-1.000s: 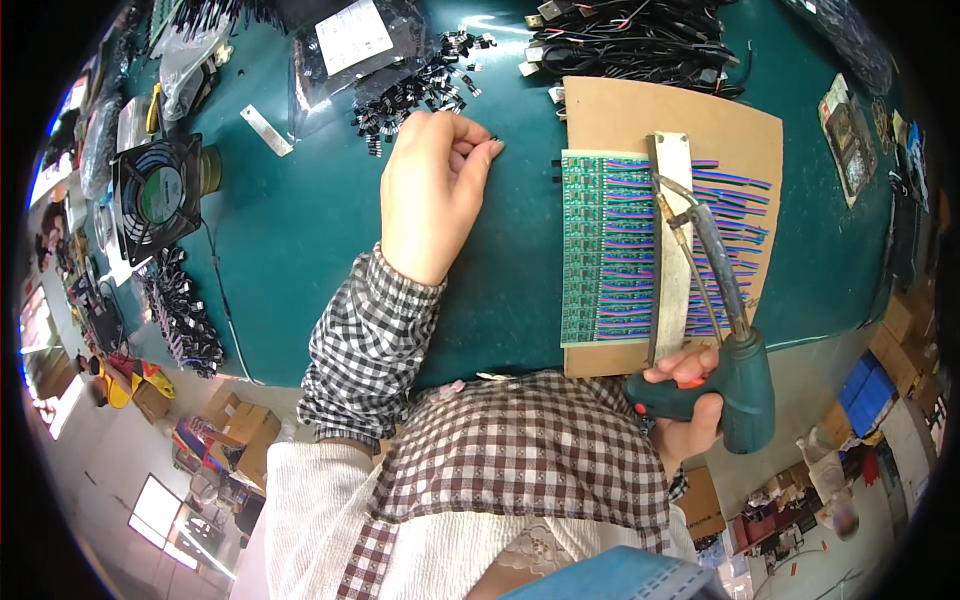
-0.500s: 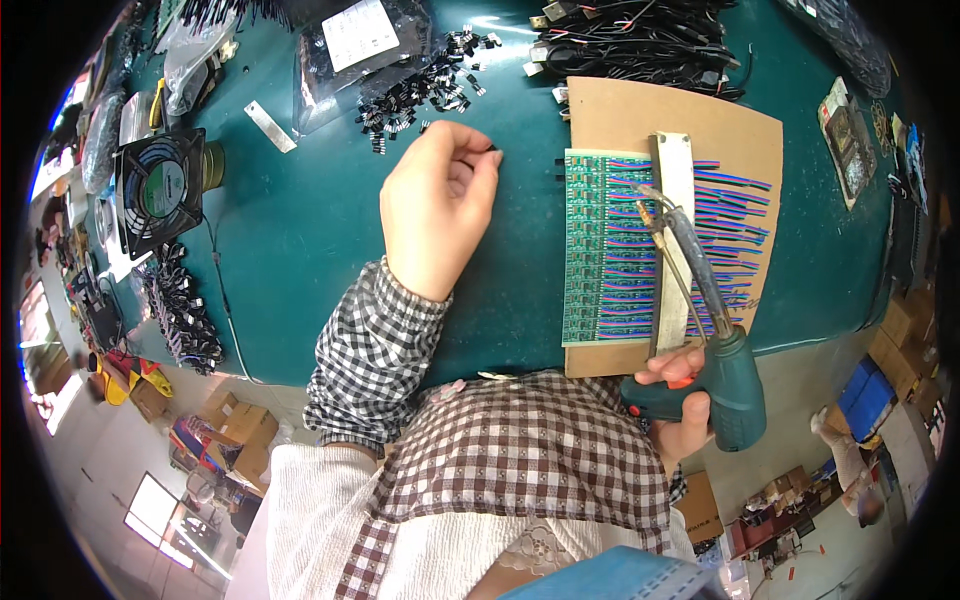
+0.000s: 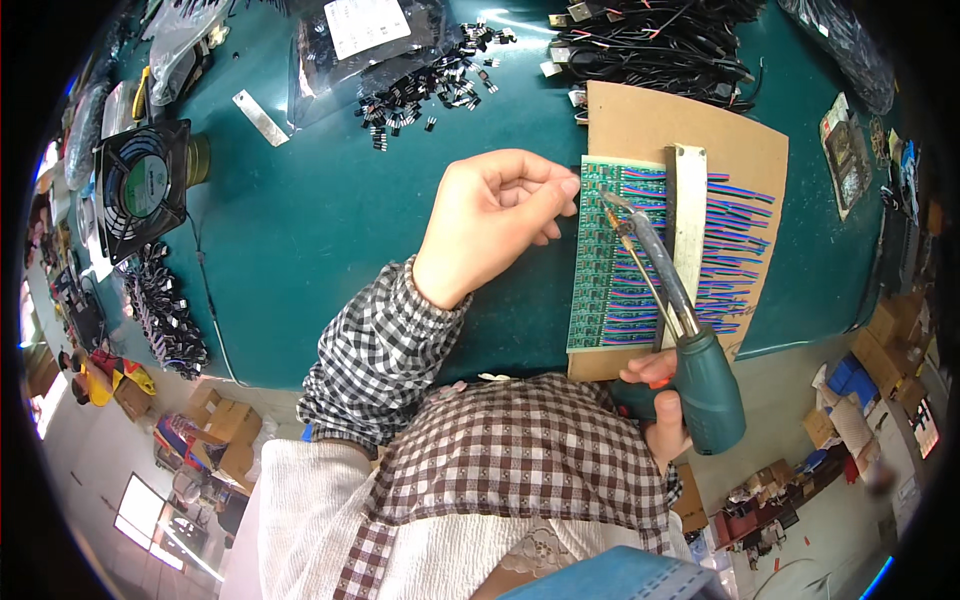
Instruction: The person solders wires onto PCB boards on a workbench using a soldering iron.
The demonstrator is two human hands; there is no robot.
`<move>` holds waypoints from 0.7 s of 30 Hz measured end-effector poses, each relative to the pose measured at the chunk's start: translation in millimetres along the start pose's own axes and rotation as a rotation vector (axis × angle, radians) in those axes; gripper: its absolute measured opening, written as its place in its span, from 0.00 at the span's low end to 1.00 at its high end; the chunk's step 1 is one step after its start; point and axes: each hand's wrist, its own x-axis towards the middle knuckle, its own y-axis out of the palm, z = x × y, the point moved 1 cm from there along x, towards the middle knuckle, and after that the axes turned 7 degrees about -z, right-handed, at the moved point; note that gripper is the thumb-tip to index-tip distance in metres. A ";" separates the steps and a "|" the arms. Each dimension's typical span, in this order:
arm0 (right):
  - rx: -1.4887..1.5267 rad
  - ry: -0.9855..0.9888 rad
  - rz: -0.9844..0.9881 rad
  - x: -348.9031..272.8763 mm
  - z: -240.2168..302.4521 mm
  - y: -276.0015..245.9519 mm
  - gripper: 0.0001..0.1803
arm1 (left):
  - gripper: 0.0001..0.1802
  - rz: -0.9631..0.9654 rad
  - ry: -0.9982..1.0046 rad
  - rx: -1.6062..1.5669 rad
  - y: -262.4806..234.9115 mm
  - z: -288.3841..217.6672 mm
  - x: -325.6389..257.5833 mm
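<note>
The left hand is pinched closed at the green circuit boards, any contents hidden; the right hand grips a soldering gun.

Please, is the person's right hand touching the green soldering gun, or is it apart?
Touching. The head view shows the right hand curled around the grip of the green soldering gun, with no gap between them.

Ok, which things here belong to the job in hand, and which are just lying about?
Probably in the job:
green soldering gun, in the right grip
circuit boards with wires, beside the left grip
metal bar across the wires
brown board underneath
loose black connectors

Seemingly lying about:
black cables
flat metal strip
black fan, use unclear
</note>
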 end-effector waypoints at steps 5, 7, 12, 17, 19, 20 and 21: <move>-0.016 -0.002 0.042 0.9 -0.8 0.7 0.20 | 0.08 0.039 -0.034 -0.010 -1.8 -1.1 2.0; -0.032 -0.005 0.024 0.8 -1.4 2.4 0.19 | 0.08 0.040 -0.035 -0.011 -1.8 -0.5 3.3; -0.080 -0.011 0.042 1.6 -4.1 -1.9 0.18 | 0.07 0.038 -0.041 -0.009 0.4 -1.7 4.7; -0.079 -0.025 0.067 2.7 -4.8 -2.1 0.17 | 0.07 0.011 -0.036 -0.026 1.4 -1.2 4.7; -0.065 -0.027 0.063 2.1 -5.9 -2.1 0.17 | 0.06 0.006 -0.038 -0.026 2.2 -1.1 4.9; -0.051 -0.028 0.061 1.9 -6.2 -2.0 0.16 | 0.06 0.000 -0.041 -0.026 2.3 -1.1 4.9; -0.051 -0.028 0.061 1.9 -5.8 -1.6 0.16 | 0.06 0.000 -0.041 -0.027 2.3 -1.1 5.0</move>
